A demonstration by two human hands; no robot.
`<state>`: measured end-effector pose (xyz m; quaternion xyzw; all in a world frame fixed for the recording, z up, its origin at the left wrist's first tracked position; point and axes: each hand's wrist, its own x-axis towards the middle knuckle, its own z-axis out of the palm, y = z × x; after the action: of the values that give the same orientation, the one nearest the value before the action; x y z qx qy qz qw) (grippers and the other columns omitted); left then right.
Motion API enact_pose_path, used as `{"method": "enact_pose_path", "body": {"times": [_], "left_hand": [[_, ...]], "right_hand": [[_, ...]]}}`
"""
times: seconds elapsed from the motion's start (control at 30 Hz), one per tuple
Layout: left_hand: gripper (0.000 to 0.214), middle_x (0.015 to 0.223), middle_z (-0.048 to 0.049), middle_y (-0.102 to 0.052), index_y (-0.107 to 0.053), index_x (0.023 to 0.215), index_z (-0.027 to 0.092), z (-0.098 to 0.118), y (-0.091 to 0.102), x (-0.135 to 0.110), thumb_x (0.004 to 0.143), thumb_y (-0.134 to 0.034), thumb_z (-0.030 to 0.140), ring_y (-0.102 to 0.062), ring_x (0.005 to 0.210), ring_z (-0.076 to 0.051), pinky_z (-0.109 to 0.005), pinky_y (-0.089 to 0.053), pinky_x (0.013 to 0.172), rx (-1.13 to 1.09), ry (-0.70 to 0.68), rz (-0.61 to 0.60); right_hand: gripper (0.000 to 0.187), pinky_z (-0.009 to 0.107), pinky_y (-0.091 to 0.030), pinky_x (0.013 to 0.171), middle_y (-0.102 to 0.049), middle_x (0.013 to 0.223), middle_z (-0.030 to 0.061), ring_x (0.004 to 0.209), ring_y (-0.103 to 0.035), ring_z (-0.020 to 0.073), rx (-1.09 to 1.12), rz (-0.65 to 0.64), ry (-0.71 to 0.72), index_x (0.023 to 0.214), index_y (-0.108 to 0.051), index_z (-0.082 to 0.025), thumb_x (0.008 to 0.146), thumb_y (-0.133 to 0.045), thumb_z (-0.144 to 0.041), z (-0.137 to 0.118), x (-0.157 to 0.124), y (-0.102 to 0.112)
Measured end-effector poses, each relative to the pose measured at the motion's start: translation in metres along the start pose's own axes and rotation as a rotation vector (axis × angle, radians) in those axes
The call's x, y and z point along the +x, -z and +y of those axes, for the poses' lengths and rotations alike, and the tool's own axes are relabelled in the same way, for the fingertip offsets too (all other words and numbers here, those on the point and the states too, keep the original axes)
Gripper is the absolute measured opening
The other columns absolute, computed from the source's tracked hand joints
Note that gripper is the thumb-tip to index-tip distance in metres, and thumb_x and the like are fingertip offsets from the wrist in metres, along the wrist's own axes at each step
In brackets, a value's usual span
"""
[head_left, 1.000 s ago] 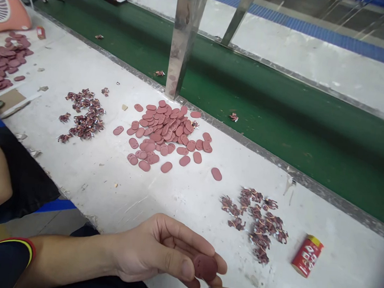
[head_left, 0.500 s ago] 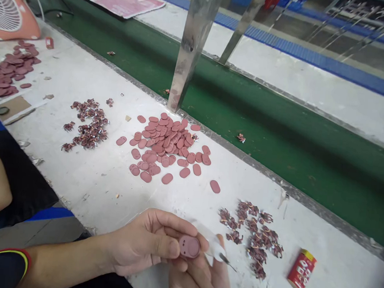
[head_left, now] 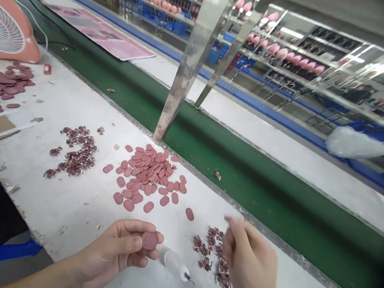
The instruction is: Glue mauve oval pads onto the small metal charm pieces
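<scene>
My left hand [head_left: 120, 250] holds a small oval, dusky-pink disc [head_left: 150, 241] between thumb and fingers, its small dark holes showing. Just right of it, a translucent squeeze bottle [head_left: 174, 264] with a thin dark needle tip lies on the white table. My right hand [head_left: 252, 261], smeared by motion, hovers at the right over a cluster of small dark-red wired parts [head_left: 223, 272]. Its fingers are curled, but blur hides whether anything is between them. Beyond my left hand spreads a pile of similar oval discs [head_left: 151, 167].
Another cluster of wired parts [head_left: 78, 156] lies left, with more discs [head_left: 7, 83] near an orange fan [head_left: 12, 25]. A metal post [head_left: 188, 67] rises by the green belt [head_left: 242, 184] along the table's far edge. A pink printed sheet [head_left: 104, 33] lies beyond.
My right hand has left the bottle, which now lies on the table, and moved right and up over the wired parts. My left hand still holds the disc. The view has tilted upward.
</scene>
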<state>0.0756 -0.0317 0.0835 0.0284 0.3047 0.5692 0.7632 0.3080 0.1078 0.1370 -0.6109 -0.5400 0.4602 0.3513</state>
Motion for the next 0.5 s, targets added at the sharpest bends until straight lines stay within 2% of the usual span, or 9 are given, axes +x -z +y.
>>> {"method": "enact_pose_path", "body": {"times": [0.03,0.07,0.13,0.17,0.23,0.3,0.37,0.43,0.5], "left_hand": [[0.022,0.109,-0.01,-0.084,-0.085,0.1,0.02,0.0,-0.002,-0.002,0.078,-0.091,0.024,-0.081,0.086,-0.016,-0.019,-0.061,0.072,-0.005,-0.004,0.004],[0.022,0.108,-0.0101,-0.084,-0.085,0.099,0.02,0.0,-0.004,-0.005,0.079,-0.091,0.023,-0.08,0.085,-0.016,-0.019,-0.061,0.072,-0.012,-0.007,0.002],[0.024,0.107,-0.0112,-0.084,-0.085,0.099,0.019,-0.002,-0.007,-0.011,0.077,-0.092,0.023,-0.08,0.084,-0.016,-0.018,-0.06,0.07,-0.028,-0.011,-0.017],[0.026,0.106,-0.0118,-0.085,-0.085,0.099,0.018,-0.003,-0.008,-0.013,0.075,-0.094,0.024,-0.08,0.083,-0.016,-0.018,-0.059,0.069,-0.039,-0.011,-0.028],[0.032,0.105,-0.0121,-0.085,-0.085,0.097,0.018,-0.006,-0.007,-0.017,0.069,-0.098,0.027,-0.081,0.083,-0.017,-0.018,-0.059,0.068,-0.056,-0.011,-0.04],[0.035,0.104,-0.0113,-0.085,-0.086,0.095,0.019,-0.01,-0.003,-0.019,0.065,-0.1,0.03,-0.082,0.082,-0.018,-0.017,-0.059,0.068,-0.06,-0.015,-0.033],[0.035,0.103,-0.0106,-0.086,-0.086,0.094,0.02,-0.012,0.002,-0.018,0.064,-0.1,0.032,-0.082,0.082,-0.018,-0.017,-0.059,0.068,-0.056,-0.025,-0.027],[0.035,0.104,-0.0102,-0.086,-0.086,0.094,0.021,-0.014,0.007,-0.017,0.064,-0.101,0.032,-0.083,0.083,-0.018,-0.017,-0.059,0.069,-0.053,-0.029,-0.033],[0.035,0.105,-0.0101,-0.086,-0.086,0.095,0.021,-0.015,0.01,-0.015,0.065,-0.1,0.03,-0.082,0.084,-0.017,-0.017,-0.059,0.069,-0.048,-0.016,-0.04]], "right_hand": [[0.05,0.027,-0.04,0.054,-0.044,0.055,-0.006,0.052,-0.041,0.0121,-0.148,0.073,0.016,0.059,-0.051,-0.022,0.092,-0.074,-0.051,-0.006,0.035,-0.001],[0.038,0.029,-0.046,0.062,-0.053,0.063,-0.0055,0.059,-0.05,0.0135,-0.283,0.113,0.01,0.071,-0.061,-0.02,0.095,-0.073,-0.046,-0.01,0.07,-0.004],[0.024,0.037,-0.055,0.082,-0.07,0.091,0.0008,0.083,-0.065,0.0179,-0.493,0.147,-0.023,0.09,-0.069,-0.019,0.1,-0.069,-0.041,-0.015,0.13,-0.013],[0.022,0.042,-0.056,0.089,-0.072,0.103,0.0039,0.094,-0.068,0.0202,-0.57,0.157,-0.038,0.1,-0.07,-0.018,0.1,-0.069,-0.04,-0.016,0.152,-0.018],[0.024,0.047,-0.057,0.097,-0.07,0.121,0.0087,0.108,-0.068,0.0237,-0.677,0.164,-0.057,0.112,-0.07,-0.017,0.1,-0.069,-0.038,-0.015,0.179,-0.027],[0.026,0.048,-0.057,0.098,-0.069,0.127,0.0104,0.112,-0.068,0.0248,-0.733,0.167,-0.061,0.117,-0.069,-0.017,0.1,-0.069,-0.037,-0.015,0.187,-0.033],[0.024,0.047,-0.057,0.098,-0.069,0.126,0.0104,0.112,-0.068,0.0247,-0.74,0.167,-0.047,0.116,-0.07,-0.017,0.1,-0.07,-0.035,-0.018,0.183,-0.035],[0.018,0.047,-0.057,0.098,-0.071,0.12,0.0089,0.109,-0.069,0.0237,-0.694,0.164,-0.016,0.108,-0.071,-0.017,0.099,-0.072,-0.032,-0.024,0.167,-0.031],[0.017,0.045,-0.059,0.095,-0.075,0.114,0.0075,0.103,-0.071,0.0229,-0.577,0.151,0.037,0.105,-0.072,-0.018,0.098,-0.071,-0.034,-0.025,0.135,-0.021]]}}
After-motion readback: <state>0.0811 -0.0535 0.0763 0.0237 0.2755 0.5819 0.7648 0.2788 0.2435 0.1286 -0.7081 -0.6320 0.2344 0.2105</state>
